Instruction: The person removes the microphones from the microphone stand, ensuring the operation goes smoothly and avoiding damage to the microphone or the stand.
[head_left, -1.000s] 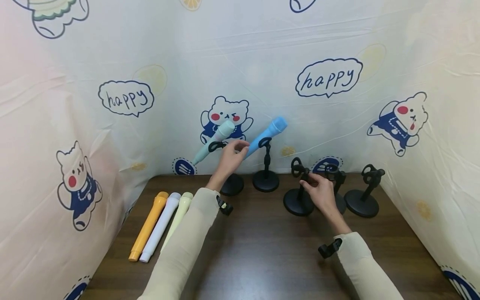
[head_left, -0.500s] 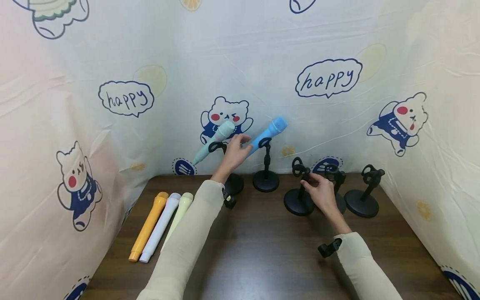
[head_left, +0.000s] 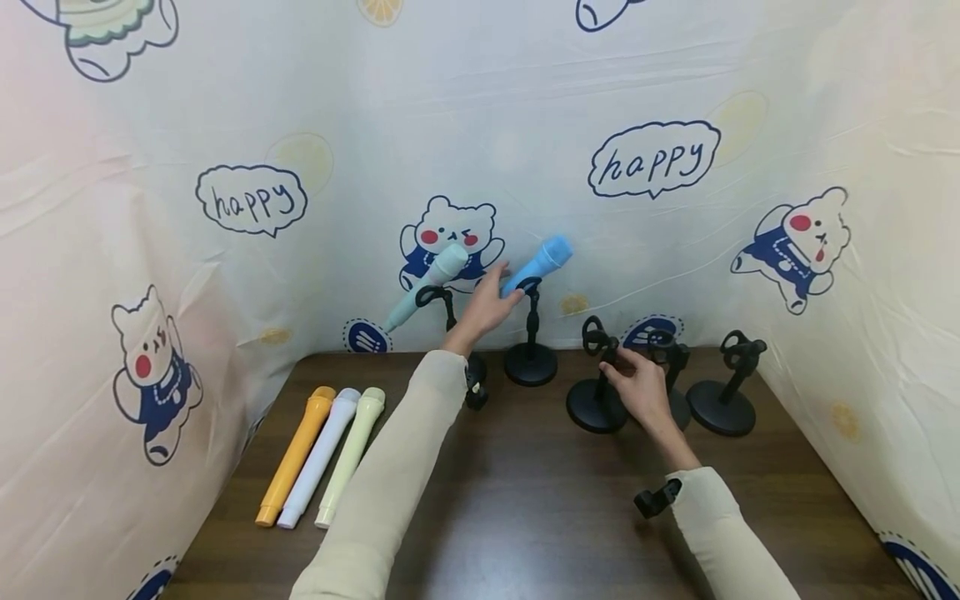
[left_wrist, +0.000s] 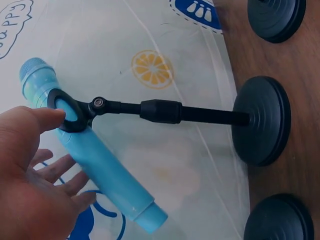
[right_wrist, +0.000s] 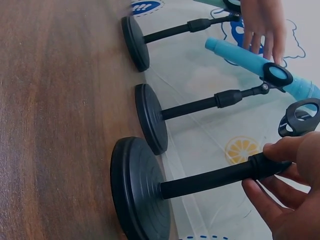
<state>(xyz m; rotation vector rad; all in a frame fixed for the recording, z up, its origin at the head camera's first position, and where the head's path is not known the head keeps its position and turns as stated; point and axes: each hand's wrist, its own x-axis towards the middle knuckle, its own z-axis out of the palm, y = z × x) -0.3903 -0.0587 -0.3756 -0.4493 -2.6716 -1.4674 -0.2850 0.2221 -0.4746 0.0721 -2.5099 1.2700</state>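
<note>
A blue microphone [head_left: 551, 254] sits slanted in the clip ring of a black microphone stand [head_left: 532, 333] at the back of the table. My left hand [head_left: 483, 312] is beside it; in the left wrist view the thumb [left_wrist: 50, 119] is at the clip ring and the loosely spread fingers lie along the microphone's far side. To the left, a mint-green microphone [head_left: 435, 279] leans in another stand's ring, its base partly hidden by my left arm. My right hand [head_left: 641, 387] pinches the upper pole of a black microphone stand [right_wrist: 215, 181] whose ring holds nothing.
Two more black stands, one [head_left: 675, 367] partly behind my right hand and one [head_left: 726, 400] farther right, stand on the brown table [head_left: 540, 500]. Orange [head_left: 296, 454], lavender [head_left: 318, 458] and pale yellow [head_left: 350, 458] microphones lie at left. A printed cloth hangs behind.
My left hand has moved right and up along the blue microphone, from its lower end towards the clip ring, with the fingers spreading. My right hand stays on its stand.
</note>
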